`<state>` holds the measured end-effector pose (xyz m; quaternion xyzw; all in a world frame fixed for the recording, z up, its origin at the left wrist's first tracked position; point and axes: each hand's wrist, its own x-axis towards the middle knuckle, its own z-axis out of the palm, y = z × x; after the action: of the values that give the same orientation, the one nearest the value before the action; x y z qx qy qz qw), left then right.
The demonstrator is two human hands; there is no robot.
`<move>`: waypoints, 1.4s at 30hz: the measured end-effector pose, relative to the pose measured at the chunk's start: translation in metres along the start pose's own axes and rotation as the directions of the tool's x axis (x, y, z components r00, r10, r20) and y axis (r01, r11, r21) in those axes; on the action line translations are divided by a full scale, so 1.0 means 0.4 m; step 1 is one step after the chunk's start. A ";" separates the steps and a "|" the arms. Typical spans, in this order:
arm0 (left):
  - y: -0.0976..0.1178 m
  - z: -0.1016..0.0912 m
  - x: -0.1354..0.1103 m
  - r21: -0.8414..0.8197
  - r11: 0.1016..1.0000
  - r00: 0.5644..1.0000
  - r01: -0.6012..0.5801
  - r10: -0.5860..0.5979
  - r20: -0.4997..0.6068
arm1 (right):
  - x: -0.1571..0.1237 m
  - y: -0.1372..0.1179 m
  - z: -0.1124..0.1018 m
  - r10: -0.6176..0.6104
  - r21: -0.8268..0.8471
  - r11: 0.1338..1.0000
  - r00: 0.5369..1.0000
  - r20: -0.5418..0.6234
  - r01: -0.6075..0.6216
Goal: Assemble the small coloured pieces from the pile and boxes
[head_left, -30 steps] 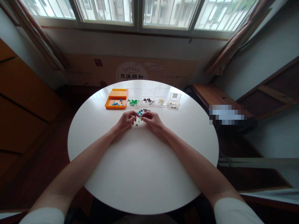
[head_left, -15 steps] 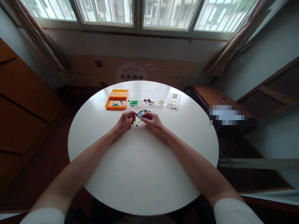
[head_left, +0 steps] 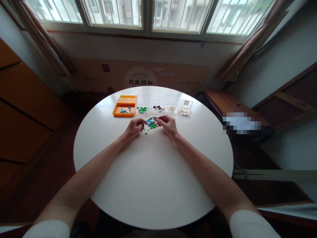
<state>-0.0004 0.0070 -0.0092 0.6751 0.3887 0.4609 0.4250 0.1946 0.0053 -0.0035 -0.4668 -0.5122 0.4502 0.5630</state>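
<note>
A small heap of tiny coloured pieces [head_left: 151,123], blue, green and dark, lies on the round white table [head_left: 153,178]. My left hand [head_left: 134,128] rests just left of the heap with its fingers curled into a pinch; what they hold is too small to make out. My right hand [head_left: 168,125] sits at the heap's right edge, fingers bent and fingertips pinched at the pieces. Behind the heap stands a row of small boxes: an orange tray [head_left: 124,110] with blue pieces, then clear boxes with green pieces [head_left: 142,108], dark pieces [head_left: 157,107] and pale pieces [head_left: 171,107].
A further small clear box [head_left: 185,108] with its lid up ends the row on the right. A wooden bench [head_left: 223,104] stands right of the table, wooden cabinets on the left, and a window with curtains behind.
My right hand has shifted right and slightly away from me, to the heap's right edge, uncovering more of the pieces. My left hand has barely moved.
</note>
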 end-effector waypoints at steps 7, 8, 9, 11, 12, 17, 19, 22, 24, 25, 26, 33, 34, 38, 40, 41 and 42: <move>0.002 0.002 0.001 -0.004 0.999 0.999 0.033 -0.033 0.001 | 0.059 -0.008 -0.084 0.139 0.012 0.990 0.948 -0.285 -0.142; 0.002 0.002 0.001 -0.005 0.999 0.999 0.035 -0.035 0.006 | 0.071 -0.010 -0.089 0.129 -0.001 0.991 0.944 -0.304 -0.135; 0.002 0.002 0.001 -0.006 0.999 0.999 0.036 -0.036 0.012 | 0.084 -0.012 -0.091 0.111 -0.020 0.992 0.943 -0.312 -0.123; 0.001 0.002 0.001 -0.004 0.999 0.999 0.037 -0.037 0.022 | 0.117 -0.015 -0.093 0.085 -0.072 0.991 0.948 -0.306 -0.112; 0.001 0.001 0.000 -0.003 0.999 0.999 0.041 -0.041 0.024 | 0.136 -0.017 -0.093 0.074 -0.105 0.988 0.949 -0.306 -0.111; -0.003 -0.005 -0.001 0.002 1.000 0.999 0.028 -0.028 0.039 | 0.202 -0.020 -0.103 0.006 -0.240 0.966 0.936 -0.351 -0.096; -0.005 -0.006 0.000 0.004 1.000 0.999 0.005 -0.006 0.048 | 0.192 -0.017 -0.102 0.002 -0.277 0.955 0.940 -0.340 -0.102; -0.007 -0.006 0.003 0.010 1.000 0.998 -0.012 0.011 0.059 | 0.136 -0.011 -0.083 -0.060 -0.352 0.936 0.976 -0.211 -0.018; -0.008 -0.005 0.004 0.008 1.000 0.998 -0.008 0.008 0.055 | 0.088 -0.010 -0.062 -0.099 -0.398 0.914 0.994 -0.043 0.074; -0.008 -0.004 0.004 0.005 1.000 0.999 -0.004 0.004 0.050 | 0.065 -0.010 -0.051 -0.100 -0.419 0.902 0.994 0.040 0.107; -0.008 -0.004 0.003 0.003 1.000 0.999 0.001 -0.001 0.043 | 0.044 -0.009 -0.041 -0.095 -0.436 0.890 0.989 0.114 0.136; -0.005 -0.002 0.001 -0.007 1.000 0.999 0.006 -0.005 0.038 | -0.020 0.010 -0.030 -0.268 -0.569 0.740 0.933 0.241 0.359; -0.006 -0.001 0.002 -0.007 1.000 0.999 0.009 -0.009 0.036 | -0.022 0.013 -0.034 -0.282 -0.576 0.724 0.925 0.255 0.379; -0.008 -0.001 0.002 -0.003 1.000 0.999 0.014 -0.014 0.040 | -0.026 0.024 -0.045 -0.286 -0.591 0.695 0.912 0.293 0.409; -0.007 0.000 0.001 0.001 1.000 0.999 0.011 -0.011 0.044 | -0.027 0.026 -0.045 -0.283 -0.601 0.687 0.912 0.297 0.408; -0.006 0.000 0.000 0.002 1.000 0.999 0.010 -0.010 0.044 | -0.027 0.026 -0.044 -0.283 -0.609 0.682 0.914 0.292 0.406; -0.005 0.000 0.000 0.005 1.000 0.999 0.010 -0.010 0.043 | -0.027 0.027 -0.043 -0.284 -0.618 0.677 0.917 0.282 0.400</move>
<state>-0.0006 0.0076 -0.0110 0.6839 0.3838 0.4434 0.4341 0.2105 -0.0049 -0.0165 -0.4933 -0.7605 0.1612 0.3903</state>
